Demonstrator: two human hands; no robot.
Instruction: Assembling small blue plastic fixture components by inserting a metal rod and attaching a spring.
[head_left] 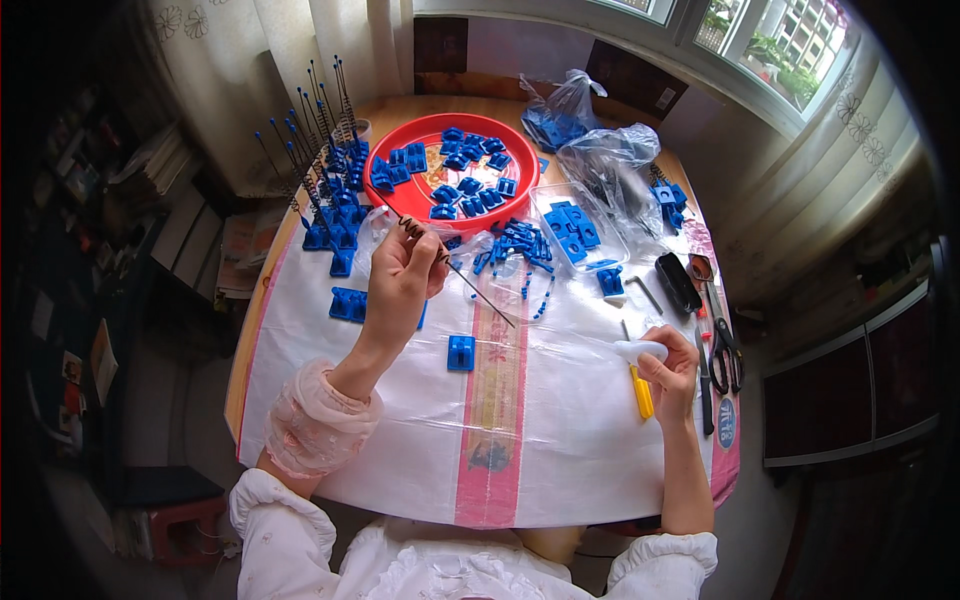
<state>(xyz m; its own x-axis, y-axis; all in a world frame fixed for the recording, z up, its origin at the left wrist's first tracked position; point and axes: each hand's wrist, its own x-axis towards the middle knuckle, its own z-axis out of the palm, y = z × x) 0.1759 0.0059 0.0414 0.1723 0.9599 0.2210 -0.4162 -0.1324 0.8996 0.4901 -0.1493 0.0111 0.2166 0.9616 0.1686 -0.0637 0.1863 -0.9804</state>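
My left grip (402, 272) pinches a thin black wire (410, 228) by its tight coil, above the middle of the surface, one straight end slanting down toward the near edge. My right grip (672, 372) is closed around a white bottle (640, 350), near the right edge, its narrow end aimed toward the middle. I judge the pinch the weak point: springy turns are slick, so the wire could roll and swing, its free end snagging the small blue parts (520, 245) just beyond. Too firm a squeeze on the bottle could push out whatever it holds onto the sheet (400, 440), whose smooth, creased film could slide or wrinkle under a dragged wrist. A careless left sleeve (325, 415) could knock the lone blue block (461, 353), a squarish, glossy piece nearer the near edge. Toward the far left corner, slender coiled wires stand in blue bases (340, 235) and look easy to tangle or topple. The red tray (377, 160), round and hard-rimmed, sits toward the far edge with more blocks; black scissors (725, 360) lie along the right edge, where a backward elbow could nudge them off.
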